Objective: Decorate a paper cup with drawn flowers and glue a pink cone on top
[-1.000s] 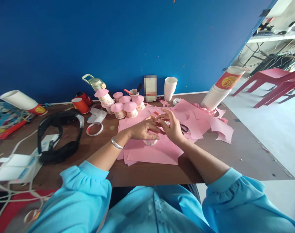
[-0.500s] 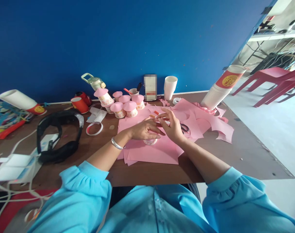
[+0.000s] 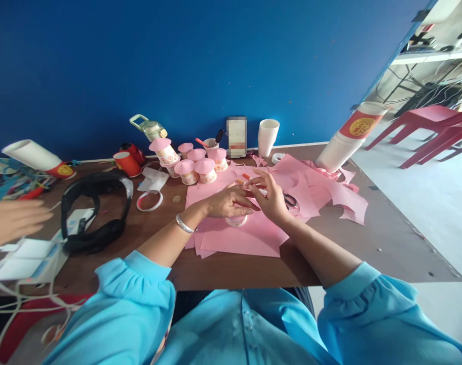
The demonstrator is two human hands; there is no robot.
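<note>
My left hand (image 3: 230, 201) hovers palm down over a small patterned paper cup (image 3: 236, 221), hiding most of it. Its fingers reach to the right, and the thumb side is close to my right hand (image 3: 271, 198). The tips of both hands meet above the cup, the right thumb and index finger pinched together. Whatever sits between these fingertips is too small to make out. Under the cup lie sheets of pink paper (image 3: 249, 243). Black-handled scissors (image 3: 290, 201) rest beside my right hand, partly hidden.
Several cups with pink cone tops (image 3: 205, 170) stand at the back. A roll of tape (image 3: 149, 201) and a black headband-like device (image 3: 96, 213) lie to the left. Another person's hand (image 3: 16, 221) is at the left edge. Stacked white cups (image 3: 339, 149) lean at right, near pink scraps (image 3: 348, 197).
Another person's hand has come into view at the left edge, blurred. My hands keep nearly the same pose over the cup, and the view has shifted slightly.
</note>
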